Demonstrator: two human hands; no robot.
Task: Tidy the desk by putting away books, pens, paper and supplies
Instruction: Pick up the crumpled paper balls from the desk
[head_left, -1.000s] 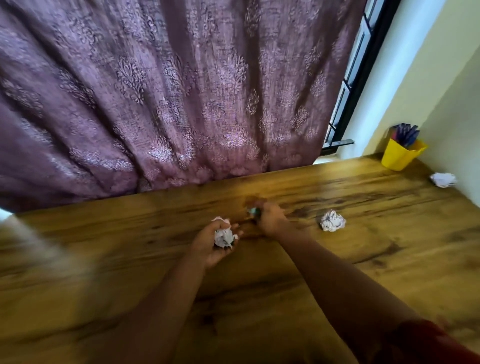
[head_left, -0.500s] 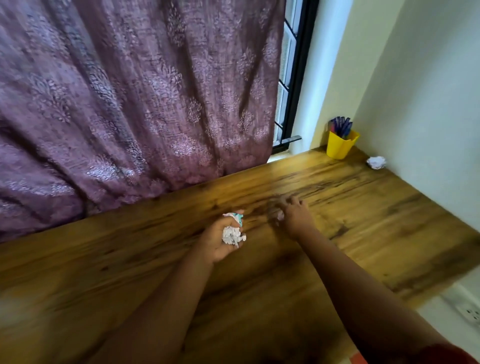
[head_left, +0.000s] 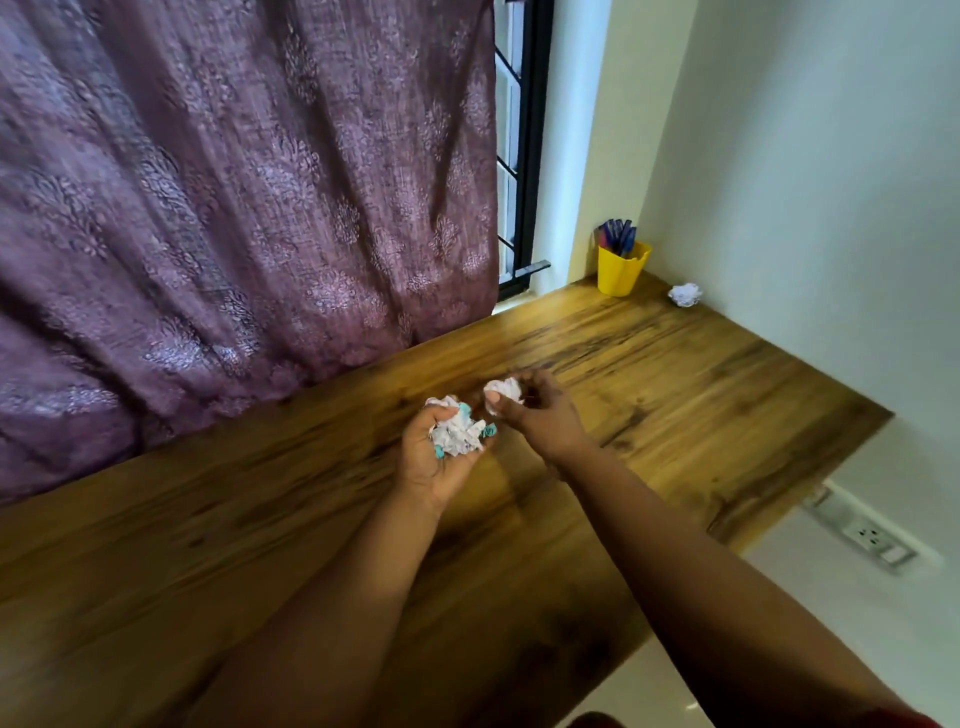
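- Head view is showing the left hand (head_left: 441, 457) at frame centre, palm up, cupping a wad of crumpled paper (head_left: 457, 430) with teal scraps above the wooden table (head_left: 701, 395).
- Just to its right, the right hand (head_left: 535, 410) is pinching a smaller paper ball (head_left: 503, 389).
- Another crumpled ball (head_left: 685, 295) is lying at upper right beside the yellow pen cup (head_left: 619, 270).

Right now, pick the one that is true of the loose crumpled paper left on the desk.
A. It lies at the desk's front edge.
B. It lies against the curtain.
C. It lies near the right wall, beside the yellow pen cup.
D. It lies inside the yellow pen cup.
C: the loose crumpled paper sits on the desk by the wall, just right of the yellow pen cup.
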